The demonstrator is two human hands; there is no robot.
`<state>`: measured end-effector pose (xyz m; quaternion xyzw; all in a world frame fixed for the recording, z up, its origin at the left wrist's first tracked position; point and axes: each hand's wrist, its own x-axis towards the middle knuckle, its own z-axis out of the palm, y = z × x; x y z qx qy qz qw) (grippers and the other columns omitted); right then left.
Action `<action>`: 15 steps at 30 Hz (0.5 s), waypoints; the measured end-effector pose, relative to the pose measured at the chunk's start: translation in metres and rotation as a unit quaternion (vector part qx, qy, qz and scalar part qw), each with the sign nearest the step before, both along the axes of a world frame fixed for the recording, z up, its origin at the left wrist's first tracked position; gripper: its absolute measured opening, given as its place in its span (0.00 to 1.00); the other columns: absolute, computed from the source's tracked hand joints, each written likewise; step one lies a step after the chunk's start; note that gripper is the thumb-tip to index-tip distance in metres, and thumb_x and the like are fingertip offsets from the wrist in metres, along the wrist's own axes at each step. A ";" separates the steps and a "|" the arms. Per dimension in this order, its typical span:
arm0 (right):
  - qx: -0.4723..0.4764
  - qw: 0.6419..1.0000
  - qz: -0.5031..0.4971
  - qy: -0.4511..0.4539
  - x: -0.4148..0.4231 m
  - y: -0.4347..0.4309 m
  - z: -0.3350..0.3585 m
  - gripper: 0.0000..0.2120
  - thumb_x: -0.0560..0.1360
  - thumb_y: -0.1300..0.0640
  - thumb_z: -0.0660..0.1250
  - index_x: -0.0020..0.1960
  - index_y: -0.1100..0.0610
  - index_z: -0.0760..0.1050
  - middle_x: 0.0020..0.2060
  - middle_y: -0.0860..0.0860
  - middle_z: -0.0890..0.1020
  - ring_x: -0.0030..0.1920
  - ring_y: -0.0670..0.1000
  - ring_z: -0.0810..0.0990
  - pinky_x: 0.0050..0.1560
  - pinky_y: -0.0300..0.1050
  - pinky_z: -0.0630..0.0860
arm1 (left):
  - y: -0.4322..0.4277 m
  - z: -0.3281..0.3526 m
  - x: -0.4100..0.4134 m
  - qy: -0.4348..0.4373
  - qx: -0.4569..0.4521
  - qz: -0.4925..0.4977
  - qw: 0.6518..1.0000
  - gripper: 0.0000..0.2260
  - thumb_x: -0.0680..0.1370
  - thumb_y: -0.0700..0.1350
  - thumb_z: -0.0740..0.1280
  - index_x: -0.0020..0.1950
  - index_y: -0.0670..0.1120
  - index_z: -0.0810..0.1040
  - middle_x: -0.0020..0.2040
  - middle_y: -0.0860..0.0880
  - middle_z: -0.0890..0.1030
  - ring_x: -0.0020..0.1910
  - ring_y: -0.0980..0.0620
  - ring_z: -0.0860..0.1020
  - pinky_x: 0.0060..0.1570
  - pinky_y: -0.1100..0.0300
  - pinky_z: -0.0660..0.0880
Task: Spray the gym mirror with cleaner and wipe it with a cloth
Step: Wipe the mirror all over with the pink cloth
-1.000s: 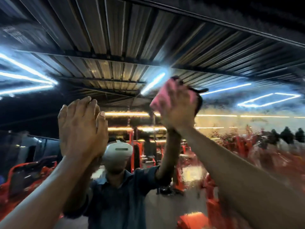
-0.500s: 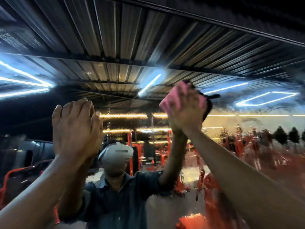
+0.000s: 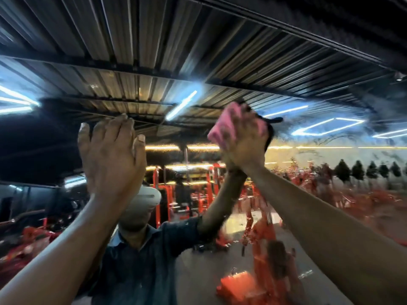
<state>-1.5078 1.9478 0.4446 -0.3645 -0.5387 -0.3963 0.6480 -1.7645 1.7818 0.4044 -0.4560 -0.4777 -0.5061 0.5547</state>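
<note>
The left hand [image 3: 110,155] is flat against the mirror [image 3: 330,164], fingers straight and together, holding nothing. To its right and a little higher on the glass, the right hand [image 3: 244,142] presses a pink cloth [image 3: 222,126] to the mirror; its fingers seem to wrap the cloth, though blur hides the exact grip. No writing can be read anywhere.

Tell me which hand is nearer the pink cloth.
Right. The right hand presses the folded pink cloth against the gym mirror, fingers over it. The left hand rests flat on the mirror, off to the cloth's left, not touching it.
</note>
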 end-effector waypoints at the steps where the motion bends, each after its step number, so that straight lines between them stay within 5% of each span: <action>1: -0.028 0.994 0.019 0.108 0.004 0.004 0.008 0.34 0.85 0.37 0.53 0.85 0.52 0.51 0.80 0.60 0.63 0.81 0.60 0.60 0.79 0.66 0.51 | 0.004 -0.001 0.010 0.010 -0.016 0.003 1.000 0.22 0.85 0.52 0.53 0.73 0.42 0.73 0.72 0.42 0.75 0.72 0.41 0.69 0.78 0.39 0.55; 3: -0.050 0.989 0.007 0.138 -0.002 -0.003 -0.001 0.35 0.84 0.35 0.46 0.85 0.52 0.46 0.82 0.59 0.59 0.81 0.61 0.58 0.77 0.72 0.53 | 0.011 -0.002 0.030 0.022 -0.043 0.001 0.999 0.24 0.85 0.53 0.52 0.74 0.42 0.73 0.73 0.42 0.75 0.73 0.41 0.69 0.78 0.40 0.55; 5: -0.028 0.996 -0.001 -0.080 -0.010 -0.021 -0.048 0.35 0.84 0.37 0.49 0.85 0.52 0.45 0.84 0.56 0.52 0.83 0.59 0.51 0.77 0.73 0.51 | 0.022 -0.004 0.052 0.023 -0.058 -0.008 0.998 0.25 0.85 0.54 0.52 0.75 0.43 0.73 0.74 0.43 0.74 0.75 0.42 0.68 0.79 0.41 0.54; 7: -0.006 0.946 0.014 -0.325 -0.002 -0.036 -0.099 0.36 0.84 0.37 0.54 0.85 0.48 0.44 0.85 0.51 0.45 0.84 0.57 0.43 0.78 0.74 0.46 | 0.030 -0.007 0.071 0.021 -0.059 -0.017 0.998 0.24 0.84 0.54 0.53 0.75 0.43 0.73 0.75 0.43 0.74 0.75 0.42 0.68 0.79 0.42 0.54; 9: 0.008 0.908 -0.003 -0.419 0.032 -0.015 -0.105 0.36 0.83 0.33 0.52 0.85 0.43 0.45 0.85 0.48 0.45 0.84 0.55 0.43 0.79 0.71 0.42 | 0.039 -0.011 0.090 0.022 -0.052 -0.013 0.998 0.23 0.84 0.53 0.54 0.74 0.43 0.74 0.74 0.43 0.75 0.74 0.42 0.69 0.78 0.42 0.54; 11: 0.006 0.939 -0.014 -0.344 0.074 0.017 -0.076 0.34 0.83 0.34 0.51 0.85 0.44 0.49 0.85 0.50 0.50 0.84 0.56 0.48 0.80 0.69 0.45 | 0.048 -0.016 0.107 0.023 -0.041 0.000 0.999 0.22 0.83 0.52 0.57 0.73 0.42 0.74 0.73 0.43 0.75 0.73 0.41 0.70 0.78 0.41 0.56; 15: -0.055 0.998 0.010 0.022 0.126 0.042 -0.011 0.40 0.81 0.29 0.39 0.84 0.51 0.55 0.81 0.58 0.62 0.80 0.62 0.61 0.77 0.71 0.55 | 0.064 -0.025 0.132 0.019 -0.018 0.020 0.999 0.22 0.81 0.50 0.59 0.71 0.42 0.76 0.72 0.41 0.76 0.72 0.39 0.71 0.77 0.40 0.57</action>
